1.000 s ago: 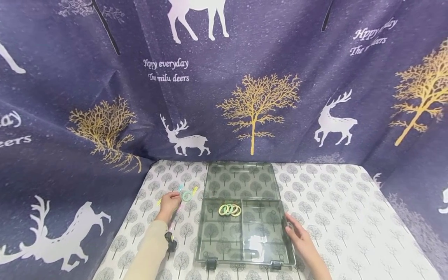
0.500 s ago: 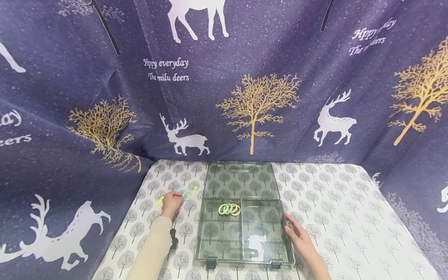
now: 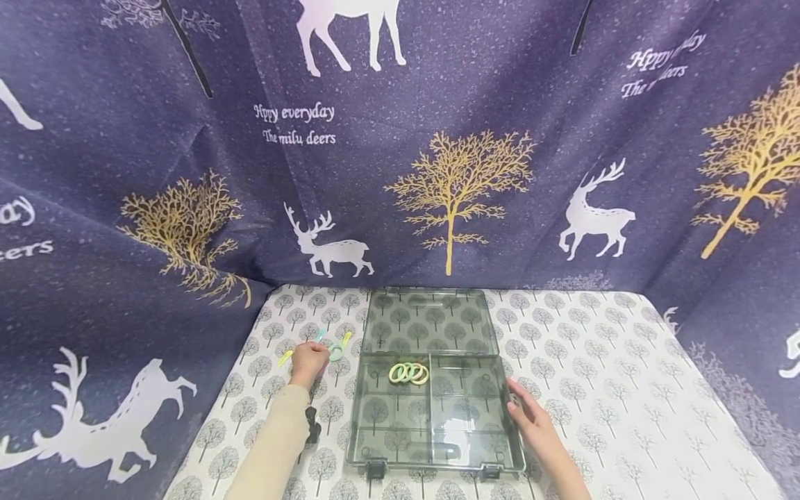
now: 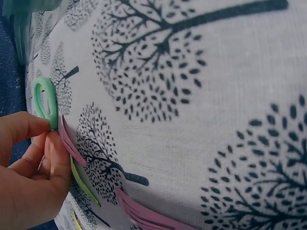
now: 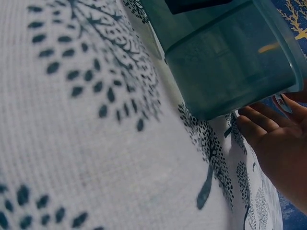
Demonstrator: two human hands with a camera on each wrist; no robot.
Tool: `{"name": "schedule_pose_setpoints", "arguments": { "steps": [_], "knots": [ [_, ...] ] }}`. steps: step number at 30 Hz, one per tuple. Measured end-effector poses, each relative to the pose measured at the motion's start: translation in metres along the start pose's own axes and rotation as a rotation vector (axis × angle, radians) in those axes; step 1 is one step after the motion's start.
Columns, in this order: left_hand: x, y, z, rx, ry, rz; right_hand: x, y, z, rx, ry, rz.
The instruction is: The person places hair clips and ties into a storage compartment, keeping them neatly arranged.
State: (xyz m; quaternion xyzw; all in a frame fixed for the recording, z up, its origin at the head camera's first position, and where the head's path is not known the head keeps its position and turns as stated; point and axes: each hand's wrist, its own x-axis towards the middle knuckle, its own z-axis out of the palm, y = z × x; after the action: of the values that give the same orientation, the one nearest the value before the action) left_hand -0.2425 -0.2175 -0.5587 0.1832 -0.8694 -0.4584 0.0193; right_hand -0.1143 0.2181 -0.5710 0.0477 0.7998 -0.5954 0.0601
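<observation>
My left hand (image 3: 310, 361) pinches a mint-green hair tie (image 4: 52, 106) between thumb and fingertips, low over the cloth. In the left wrist view the hair tie stands tilted on edge, close to a pink hair clip (image 4: 72, 141). Several pale hair ties (image 3: 409, 373) overlap in the upper left compartment of a clear grey plastic box (image 3: 431, 467). My right hand (image 3: 534, 423) rests with extended fingers against the box's right side; from the right wrist, its fingers (image 5: 256, 122) touch the outer wall near the rim, the thumb mostly hidden.
The box's lid (image 3: 431, 321) lies folded back toward the rear curtain (image 3: 450, 104). Around the left hand are a yellow clip (image 3: 347, 338), a blue clip (image 3: 321, 335) and another yellow clip (image 3: 285, 357). A divider splits the box in two. Tree-print cloth (image 3: 594, 361) covers the table.
My left hand has moved slightly right and taken hold of the mint-green hair tie, which now tilts up from lying flat. The right hand stays at the box.
</observation>
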Motion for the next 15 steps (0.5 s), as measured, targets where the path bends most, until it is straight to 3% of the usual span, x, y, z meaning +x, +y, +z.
{"name": "schedule_pose_setpoints", "arguments": {
  "steps": [8, 15],
  "knots": [
    [0.0027, -0.001, -0.0012, -0.1, -0.014, -0.116, 0.0016, 0.0009, -0.0006, 0.005, -0.006, 0.016],
    [-0.0016, 0.0069, -0.0051, -0.249, -0.031, -0.115, 0.0021, 0.0043, -0.0002, 0.003, -0.003, 0.003]
  ]
}}
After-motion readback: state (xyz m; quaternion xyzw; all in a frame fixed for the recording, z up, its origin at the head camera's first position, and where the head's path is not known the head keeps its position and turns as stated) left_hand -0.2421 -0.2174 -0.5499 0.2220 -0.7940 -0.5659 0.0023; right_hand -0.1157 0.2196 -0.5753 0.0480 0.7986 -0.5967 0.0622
